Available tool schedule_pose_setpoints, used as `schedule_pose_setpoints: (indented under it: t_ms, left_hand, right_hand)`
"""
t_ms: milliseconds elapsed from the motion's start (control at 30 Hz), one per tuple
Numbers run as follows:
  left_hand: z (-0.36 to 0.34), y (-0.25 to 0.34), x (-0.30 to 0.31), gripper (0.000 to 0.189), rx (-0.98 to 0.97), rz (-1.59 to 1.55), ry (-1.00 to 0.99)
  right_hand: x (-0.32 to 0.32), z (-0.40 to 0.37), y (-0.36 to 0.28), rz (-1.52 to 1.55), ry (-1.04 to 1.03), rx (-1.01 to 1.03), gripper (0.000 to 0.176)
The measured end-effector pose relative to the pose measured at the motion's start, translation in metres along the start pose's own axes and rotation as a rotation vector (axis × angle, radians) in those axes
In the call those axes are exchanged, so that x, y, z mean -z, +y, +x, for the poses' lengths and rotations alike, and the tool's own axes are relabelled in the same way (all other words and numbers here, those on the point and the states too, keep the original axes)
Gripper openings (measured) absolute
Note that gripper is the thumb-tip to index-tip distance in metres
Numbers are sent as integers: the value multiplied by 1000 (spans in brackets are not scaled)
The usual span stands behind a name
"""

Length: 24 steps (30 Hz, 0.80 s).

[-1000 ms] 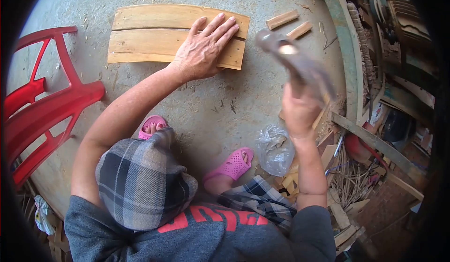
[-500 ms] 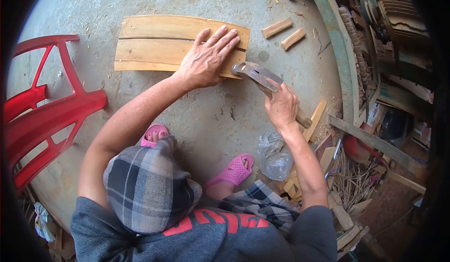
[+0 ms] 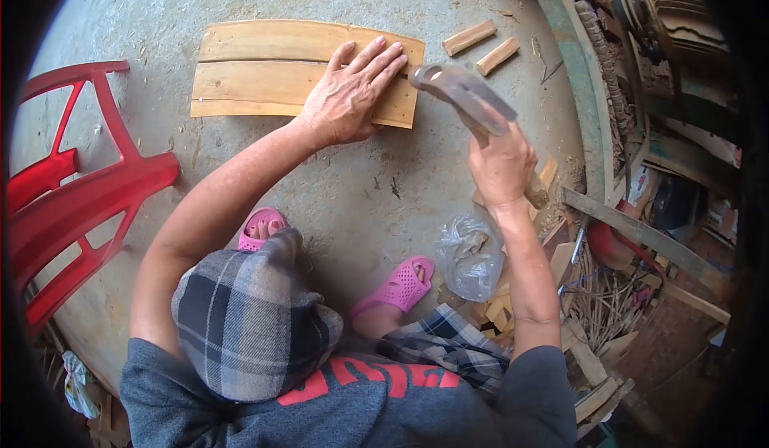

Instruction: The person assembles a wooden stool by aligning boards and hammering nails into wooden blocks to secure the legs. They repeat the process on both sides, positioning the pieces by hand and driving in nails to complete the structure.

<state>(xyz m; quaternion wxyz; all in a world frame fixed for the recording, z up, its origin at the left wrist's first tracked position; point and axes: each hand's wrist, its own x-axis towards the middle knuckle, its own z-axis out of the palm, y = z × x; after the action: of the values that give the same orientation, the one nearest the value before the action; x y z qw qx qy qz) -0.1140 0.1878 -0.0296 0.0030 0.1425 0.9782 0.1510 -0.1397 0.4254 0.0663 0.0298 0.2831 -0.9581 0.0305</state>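
Two light wooden boards (image 3: 264, 83) lie side by side on the floor, a narrow dark gap between them. My left hand (image 3: 346, 95) rests flat on their right part, its fingers spread toward the far right corner. In my right hand (image 3: 503, 166) is a hammer (image 3: 473, 99), gripped by the handle. Its head is blurred and hangs in the air just right of the boards' right end. A nail head shows as a small spot near the lower right corner of the boards.
Small wood blocks (image 3: 470, 38) lie beyond the boards. A red plastic chair (image 3: 96, 183) stands at the left. Near my right forearm are a clear plastic bag (image 3: 470, 256) and wood scraps (image 3: 501, 312). A green-grey beam (image 3: 589, 87) runs along the right.
The hammer has lifted off the boards' lower right corner and moved up and right with my right hand. My left hand stays flat on the boards.
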Motion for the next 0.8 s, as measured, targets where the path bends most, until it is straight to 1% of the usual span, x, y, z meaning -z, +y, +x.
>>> schedule_pose_setpoints:
  t_ms: [67,100,133,200,233,267,300,333,367,433,467,533,567,600,667,700,733,767,800]
  left_hand:
    - [-1,0,1,106,5,-6,-2]
    - [-1,1,1,107,4,-2,2]
    - [-1,1,-1,107,1,-3,1]
    - [-1,0,-2,107,1,-25,29]
    - [-1,2,0,108,-7,-42,28]
    - [-2,6,1,108,-27,-62,24]
    - [3,3,1,108,-12,-130,31]
    - [6,-1,4,108,-10,-123,43]
    - [3,1,3,108,-7,-99,28]
    - [2,3,4,108,-10,-37,-3]
    - [3,2,3,108,-11,-38,6]
    - [2,1,1,112,3,-119,64]
    - [0,0,1,112,0,-118,69]
    - [-2,-1,5,112,-2,-87,48]
    - [-7,-6,8,113,-8,-61,44]
    - [-12,-9,15,113,44,-64,26]
    - [-18,-16,16,113,101,-69,3]
    - [-24,-23,8,91,57,-29,91]
    - [-24,-24,4,91,68,-36,84]
  right_hand:
    - [15,5,1,158,407,46,45]
    - [18,3,3,172,516,59,47]
    - [13,-1,5,171,516,57,47]
    - [-20,-19,15,247,287,115,44]
    - [-52,-27,16,-16,24,114,45]
    - [-65,-34,23,157,11,16,47]
    - [-51,-26,15,120,-42,20,49]
    - [-33,-20,3,87,-109,24,52]
    - [-22,-16,-3,85,-117,24,52]
    - [-4,-7,-8,265,-107,-92,48]
    - [2,-5,-8,258,-102,-89,48]
    - [19,-4,-9,522,-99,-98,42]
    - [31,-2,-9,541,-149,-40,50]
    - [31,-5,-10,535,-139,-39,50]
    - [22,-13,-8,521,-216,-89,51]
    - [13,-18,-3,515,-155,-75,53]
    - [16,-19,-5,505,-161,-69,53]
    - [20,-21,-10,540,-77,-76,50]
    - [25,-22,-17,581,5,-85,47]
